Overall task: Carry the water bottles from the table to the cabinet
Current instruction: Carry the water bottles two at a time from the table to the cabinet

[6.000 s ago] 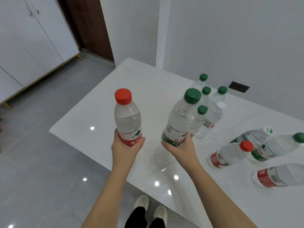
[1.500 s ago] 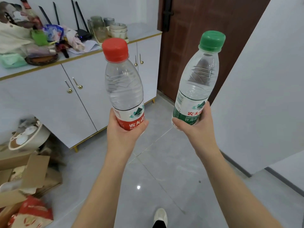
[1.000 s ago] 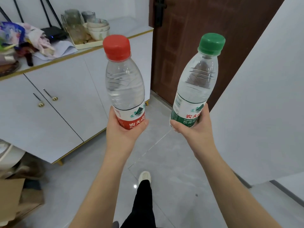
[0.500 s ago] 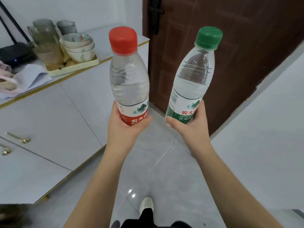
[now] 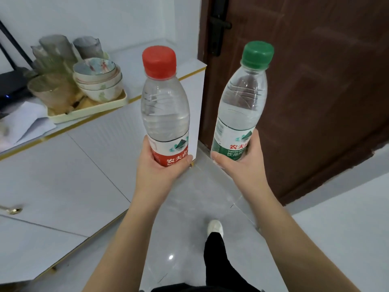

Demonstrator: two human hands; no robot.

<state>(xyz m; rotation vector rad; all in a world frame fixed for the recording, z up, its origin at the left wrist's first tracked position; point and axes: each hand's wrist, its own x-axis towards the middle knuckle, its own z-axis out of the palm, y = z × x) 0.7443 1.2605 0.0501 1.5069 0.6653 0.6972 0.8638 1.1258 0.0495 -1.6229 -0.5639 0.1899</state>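
We hold one bottle in each hand, both upright in the air, just off the right end of the cabinet point(image 5: 63, 175) and above the floor point(image 5: 189, 207). Our left hand point(image 5: 160, 171) wraps the red-cap bottle point(image 5: 165, 110) low down, fingers and thumb curled round its red label. Our right hand point(image 5: 242, 167) grips the green-cap bottle point(image 5: 242, 106) the same way, round its green label. The bottles are apart, and neither rests on anything yet.

Both look nearly full of clear water, so we judge them fairly heavy for their size. The walls are thin clear plastic with ribs at the shoulder. They should dent under a hard squeeze, so a firm, even wrap suits them better than a pinch. The caps are on, so a tilt should spill nothing. We think the label band is the best place to hold: the wall is straight there, and the printed film likely slips less than bare plastic. With a hold this low the tall upper part can sway, so we carry them upright. The bases are hidden behind our hands, so we cannot tell how much of each is free for setting down.

On the cabinet top a tray point(image 5: 88, 111) of bowls point(image 5: 99, 81) and glasses point(image 5: 54, 60) sits near the front edge. A bare strip runs from it to the right corner. Those pieces look fragile, so we would stand the bottles on the bare strip, well away from the tray.
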